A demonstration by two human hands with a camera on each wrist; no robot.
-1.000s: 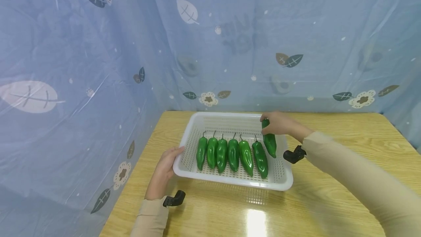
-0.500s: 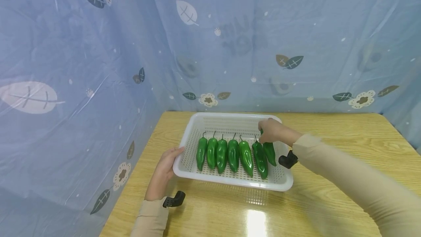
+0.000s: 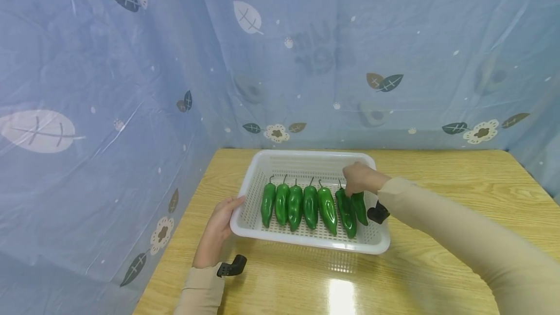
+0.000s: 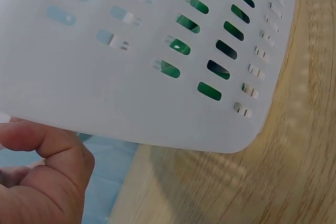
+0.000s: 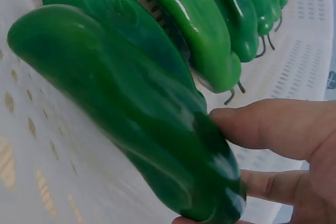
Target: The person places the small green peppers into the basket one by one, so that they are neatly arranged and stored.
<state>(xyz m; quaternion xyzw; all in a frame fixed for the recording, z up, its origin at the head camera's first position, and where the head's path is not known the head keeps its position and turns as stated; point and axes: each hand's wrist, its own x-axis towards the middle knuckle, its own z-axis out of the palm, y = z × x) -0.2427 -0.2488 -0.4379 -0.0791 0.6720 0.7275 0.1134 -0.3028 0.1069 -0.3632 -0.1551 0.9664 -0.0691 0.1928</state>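
Note:
A white perforated plastic basket (image 3: 306, 240) holds a row of green peppers (image 3: 310, 206), their thin stems pointing to its far side. My left hand (image 3: 222, 215) grips the basket's left rim; in the left wrist view its curled fingers (image 4: 58, 156) are under the rim beside the basket wall (image 4: 131, 87). At the right end of the row, my right hand (image 3: 360, 178) pinches a dark green pepper (image 5: 126, 108) near its top, thumb on one side and fingers on the other. That pepper lies close against its neighbour (image 3: 346, 213). The hand hides its upper end in the head view.
The basket sits on a wood-grain table (image 3: 446, 208) near its back edge. Behind and to the left hangs a blue patterned sheet (image 3: 306, 62). A black wrist device (image 3: 378, 213) on the right arm overlaps the basket's right side.
My right hand has lowered the pepper into the basket's right end and shifted slightly left and nearer, bringing it against the last pepper in the row. The left hand and basket have stayed put.

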